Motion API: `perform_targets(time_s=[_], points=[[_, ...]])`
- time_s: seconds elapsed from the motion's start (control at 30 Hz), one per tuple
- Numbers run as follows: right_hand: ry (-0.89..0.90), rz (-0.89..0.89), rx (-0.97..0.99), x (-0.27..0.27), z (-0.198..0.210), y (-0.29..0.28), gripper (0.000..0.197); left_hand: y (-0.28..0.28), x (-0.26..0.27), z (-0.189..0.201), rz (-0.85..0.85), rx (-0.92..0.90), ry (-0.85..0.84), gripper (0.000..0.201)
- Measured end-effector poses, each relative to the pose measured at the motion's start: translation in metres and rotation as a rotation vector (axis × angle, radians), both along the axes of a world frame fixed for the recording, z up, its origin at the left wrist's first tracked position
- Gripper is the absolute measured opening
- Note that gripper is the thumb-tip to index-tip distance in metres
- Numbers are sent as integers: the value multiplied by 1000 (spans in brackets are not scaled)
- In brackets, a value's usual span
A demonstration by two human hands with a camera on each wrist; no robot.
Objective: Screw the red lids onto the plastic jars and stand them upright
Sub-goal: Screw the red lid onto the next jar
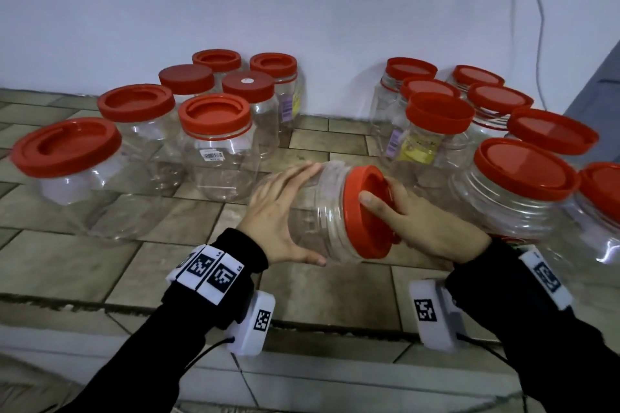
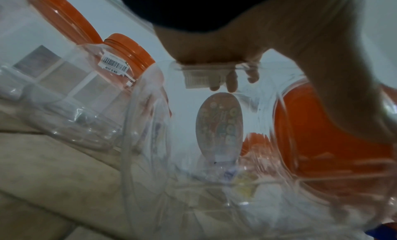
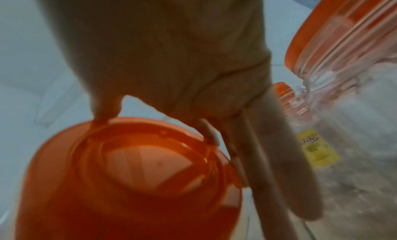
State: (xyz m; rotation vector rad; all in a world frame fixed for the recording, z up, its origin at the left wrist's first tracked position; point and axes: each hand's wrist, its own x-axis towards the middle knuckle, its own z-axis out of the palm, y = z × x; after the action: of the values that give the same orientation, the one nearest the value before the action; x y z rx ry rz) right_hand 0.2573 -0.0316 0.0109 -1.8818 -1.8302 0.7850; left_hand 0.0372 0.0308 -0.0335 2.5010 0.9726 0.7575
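Your left grip (image 1: 278, 211) wraps the clear jar (image 1: 322, 211), lying on its side at the floor's centre, mouth toward 3 o'clock. Your right grip (image 1: 419, 221) clasps its red lid (image 1: 360, 211), seemingly seated on the mouth. Lidded jars (image 1: 214, 144) stand at 10 and 2 o'clock.

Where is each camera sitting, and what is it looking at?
Head: worn on the head, looks down at the tiled floor, both hands and black sleeves, rows of lidded jars.
Left wrist: looks along the left hand through the clear jar it holds.
Right wrist: looks along the right hand at the red lid its fingers touch.
Shared: all three show the red lid; both wrist views show the yellow label on a neighbouring jar.
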Motion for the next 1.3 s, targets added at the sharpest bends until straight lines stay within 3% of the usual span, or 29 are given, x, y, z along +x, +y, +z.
perform_targets(time_s=[0.1, 0.2, 0.27, 0.4, 0.47, 0.6, 0.63, 0.73, 0.87, 0.93, 1.03, 1.17, 1.3], points=[[-94, 177, -27, 9, 9, -2, 112, 3, 0, 2, -15, -7, -6, 120], [-163, 375, 174, 7, 11, -2, 121, 4, -3, 3, -8, -20, -21, 121], [-121, 308, 211, 3, 4, 1, 117, 5, -4, 3, -6, -28, -22, 121], [130, -13, -12, -17, -2, 3, 89, 10, -5, 3, -2, 45, 51, 120], [198, -66, -64, -22, -6, 5, 78, 13, -8, 2, -1, 81, 90, 120], [127, 141, -22, -9, -11, 5, 119, 21, -15, 2, -3, 55, 62, 118], [97, 202, 28, -9, -8, 5, 121, 23, -17, 3, -1, 43, 50, 118], [13, 246, 187, -15, -3, 9, 108, 27, -20, 3, -9, 27, 38, 118], [27, 1, 139, -32, -6, 16, 88, 29, -26, 0, -7, 1, 10, 119], [90, -60, 33, -35, -6, 18, 92, 29, -27, 0, 0, 0, 17, 118], [23, 64, -46, -29, 5, 18, 99, 31, -28, 3, 18, -32, -1, 118], [-112, 206, 130, -34, 18, 17, 113, 35, -28, 7, 11, -123, -45, 113], [-188, -98, 127, -51, 12, 24, 99, 37, -29, 7, -10, -118, -30, 112]])
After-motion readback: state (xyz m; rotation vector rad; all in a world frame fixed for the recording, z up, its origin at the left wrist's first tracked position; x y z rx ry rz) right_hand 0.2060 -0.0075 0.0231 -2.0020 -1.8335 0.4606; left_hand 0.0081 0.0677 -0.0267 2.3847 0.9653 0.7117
